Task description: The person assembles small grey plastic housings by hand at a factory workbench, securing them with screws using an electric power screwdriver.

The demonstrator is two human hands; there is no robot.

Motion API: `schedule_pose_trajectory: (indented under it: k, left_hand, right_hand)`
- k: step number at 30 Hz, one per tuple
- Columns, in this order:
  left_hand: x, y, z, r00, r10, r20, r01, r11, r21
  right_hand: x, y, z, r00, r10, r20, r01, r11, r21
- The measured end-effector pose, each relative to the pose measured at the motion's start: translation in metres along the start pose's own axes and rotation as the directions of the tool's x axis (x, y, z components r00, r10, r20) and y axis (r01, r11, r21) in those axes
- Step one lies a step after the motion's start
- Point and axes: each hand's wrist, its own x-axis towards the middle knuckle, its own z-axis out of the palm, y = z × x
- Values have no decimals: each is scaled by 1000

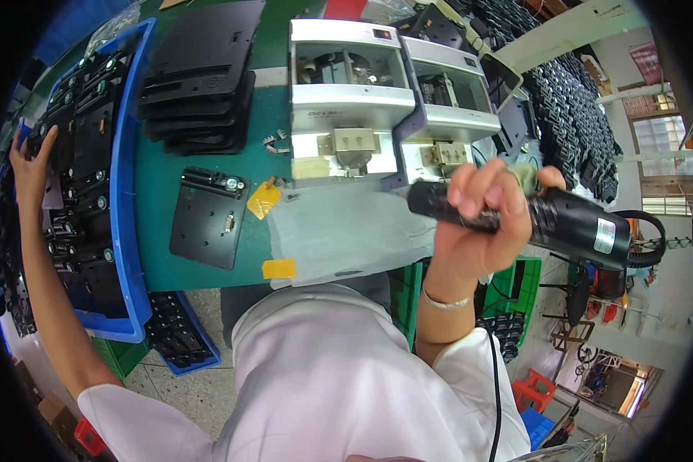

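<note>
In my right hand (489, 208) is a black corded electric screwdriver (585, 227), held level with my fingers wrapped round its taped body; a loop stands at its right end. My left hand (32, 165) reaches far left over a blue crate (123, 200), thumb and a finger spread beside the black plastic panels (92, 185) packed inside. Whether it touches one, I cannot tell. On the green table lies a single black panel (208, 219) with a round metal part at its top corner. A grey cloth (339, 239) is spread to its right, with yellow tape pieces (264, 200) at its left edge.
Two white-and-silver bench machines (350, 100) stand at the back of the table. Left of them is a stack of black panels (200, 85). Small metal parts (276, 142) lie between. Below the table are a small blue crate (181, 335) and a green crate (525, 296).
</note>
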Motion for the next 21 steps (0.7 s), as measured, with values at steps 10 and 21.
schedule_pose_trajectory:
  k: [10, 21]
  left_hand:
    - [-186, 323, -35, 922, 283, 264, -142, 882, -449]
    - [-258, 408, 18, 660, 481, 576, -247, 864, -439]
  right_hand:
    - [3, 43, 1, 984, 17, 177, 3, 994, -112]
    - [6, 49, 11, 978, 80, 190, -32, 969, -243]
